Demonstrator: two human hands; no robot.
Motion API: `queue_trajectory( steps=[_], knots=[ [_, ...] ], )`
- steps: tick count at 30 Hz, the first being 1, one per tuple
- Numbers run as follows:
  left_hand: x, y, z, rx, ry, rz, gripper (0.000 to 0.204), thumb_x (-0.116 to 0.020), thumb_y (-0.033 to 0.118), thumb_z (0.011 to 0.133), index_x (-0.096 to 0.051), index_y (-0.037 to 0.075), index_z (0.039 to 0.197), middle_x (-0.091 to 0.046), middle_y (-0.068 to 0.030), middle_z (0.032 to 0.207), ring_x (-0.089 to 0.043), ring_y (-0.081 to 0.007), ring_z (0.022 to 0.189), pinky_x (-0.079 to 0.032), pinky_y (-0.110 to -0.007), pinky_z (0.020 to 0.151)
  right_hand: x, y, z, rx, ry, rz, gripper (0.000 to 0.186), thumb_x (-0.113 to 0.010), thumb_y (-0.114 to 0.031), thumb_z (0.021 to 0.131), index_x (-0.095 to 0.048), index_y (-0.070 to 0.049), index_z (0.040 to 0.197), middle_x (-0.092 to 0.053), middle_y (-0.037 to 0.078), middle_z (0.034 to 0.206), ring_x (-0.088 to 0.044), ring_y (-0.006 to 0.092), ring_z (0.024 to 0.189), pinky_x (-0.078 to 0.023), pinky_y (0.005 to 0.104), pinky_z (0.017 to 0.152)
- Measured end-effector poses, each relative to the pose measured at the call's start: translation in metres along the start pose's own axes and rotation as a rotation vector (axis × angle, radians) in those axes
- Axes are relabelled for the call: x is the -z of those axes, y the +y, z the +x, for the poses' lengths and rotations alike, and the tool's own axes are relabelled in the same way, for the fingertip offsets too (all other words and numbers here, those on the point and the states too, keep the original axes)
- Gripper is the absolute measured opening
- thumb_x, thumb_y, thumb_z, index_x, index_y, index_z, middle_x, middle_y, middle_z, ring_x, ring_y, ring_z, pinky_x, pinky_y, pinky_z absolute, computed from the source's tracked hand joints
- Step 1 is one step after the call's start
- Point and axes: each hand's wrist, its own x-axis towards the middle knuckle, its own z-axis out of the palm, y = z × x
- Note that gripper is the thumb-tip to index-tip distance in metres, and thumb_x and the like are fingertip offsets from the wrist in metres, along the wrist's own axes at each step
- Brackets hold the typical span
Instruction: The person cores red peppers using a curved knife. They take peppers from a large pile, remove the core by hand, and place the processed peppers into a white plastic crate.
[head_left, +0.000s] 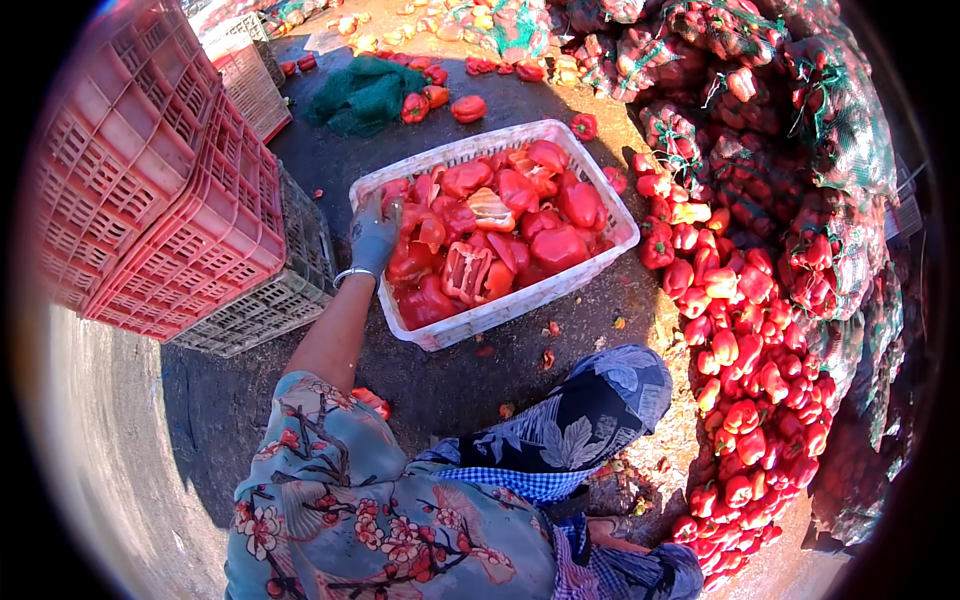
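My left hand (374,237), in a grey glove with a bracelet at the wrist, rests on the near left rim of a white plastic crate (520,302). The crate is filled with cut red pepper halves (495,235), several lying with the hollow side up. Whether the fingers close around the rim or a pepper piece is not clear. My left arm in a floral sleeve (330,470) reaches forward from the lower edge. My right hand is hidden from the camera.
Stacked red crates (150,180) and a grey crate (265,305) stand on the left. A heap of whole red peppers (745,350) lies on the right, with mesh sacks of peppers (800,120) behind. A green net (362,92) and loose peppers lie beyond the crate.
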Motion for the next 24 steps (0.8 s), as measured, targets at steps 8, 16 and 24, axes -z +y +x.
queue_trajectory(
  steps=[8, 16, 24],
  knots=[
    [-0.008, 0.066, -0.036, -0.147, -0.414, 0.718, 0.049, -0.05, 0.047, 0.095, -0.052, 0.032, 0.141, -0.034, -0.0139, 0.158, -0.03, -0.0465, 0.142, -0.017, -0.066, 0.113, 0.061, 0.053, 0.044, -1.206, -0.043, 0.631, 0.028, -0.064, -0.021, 0.09, -0.06, -0.003, 0.111, -0.059, 0.007, 0.088, -0.05, 0.0156, 0.06, -0.039, 0.0289, 0.046],
    [-0.044, 0.046, -0.053, -0.196, -0.311, 0.787, 0.049, -0.046, 0.039, 0.099, -0.043, 0.032, 0.148, -0.028, -0.0117, 0.161, -0.022, -0.0428, 0.147, -0.025, -0.068, 0.109, 0.13, -0.055, 0.142, -1.128, 0.234, 0.984, 0.032, -0.069, -0.034, 0.09, -0.06, -0.005, 0.099, -0.054, 0.004, 0.081, -0.042, 0.0085, 0.048, -0.031, 0.0234, 0.038],
    [-0.034, 0.029, -0.006, -0.242, -0.468, 0.631, 0.05, -0.054, 0.03, 0.095, -0.049, 0.015, 0.142, -0.041, -0.0264, 0.145, -0.029, -0.042, 0.14, -0.029, -0.057, 0.111, 0.08, -0.2, 0.241, -0.823, -0.025, 1.381, 0.02, -0.067, -0.024, 0.092, -0.06, -0.006, 0.086, -0.051, 0.0, 0.063, -0.044, 0.0084, 0.039, -0.034, 0.0241, 0.037]
  ],
)
